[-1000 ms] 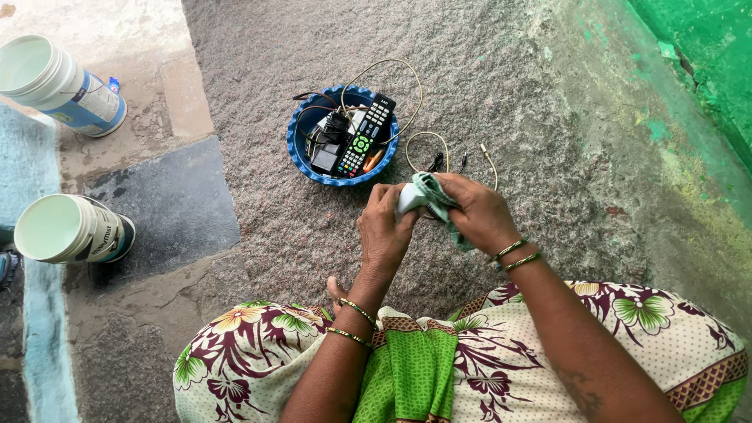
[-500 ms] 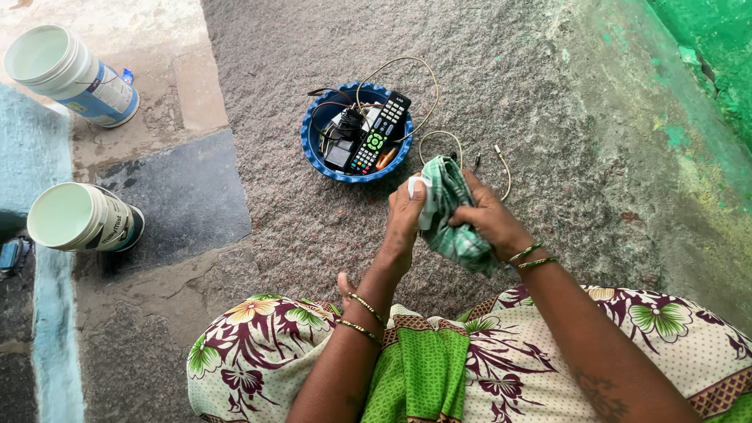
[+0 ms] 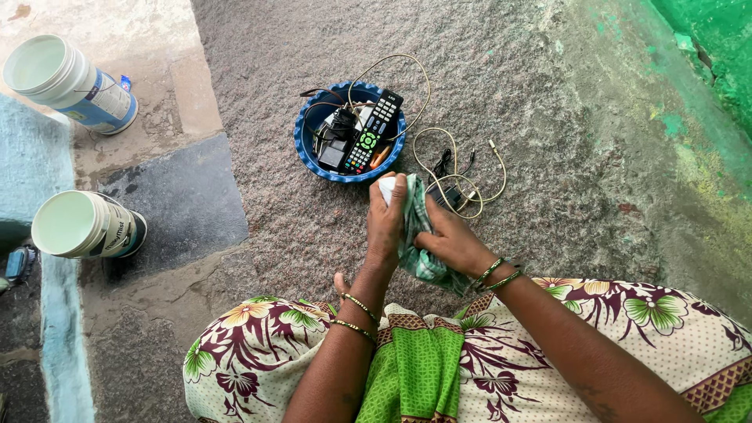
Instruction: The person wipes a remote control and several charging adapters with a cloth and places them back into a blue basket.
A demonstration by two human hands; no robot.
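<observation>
We see a small white object poking out at the far end of the left hand, just near of the blue bowl's rim. Only its rounded tip shows above the fingers, so we cannot tell what kind of thing it is. The left hand is curled closed around it, thumb toward the right, with the object standing up past the fingertips.

Pressed against the right side of that hand is a green checked cloth. It runs from beside the white tip down toward us, bunched between the two hands. The right hand is closed on the cloth, its fingers pushing it against the left hand; both hands touch through the fabric. Both wrists carry thin green and gold bangles.

Just far of the hands sits a blue bowl on the rough grey floor. In it lie a black remote control with coloured buttons, a black adapter and tangled leads. A pale cable loops on the floor right of the bowl, just far of the right hand, with a small black plug among its coils.

Well apart on the left stand two white plastic tubs, one far and one nearer, both open. Nearest to us spreads a floral cream, maroon and green garment over our lap.
</observation>
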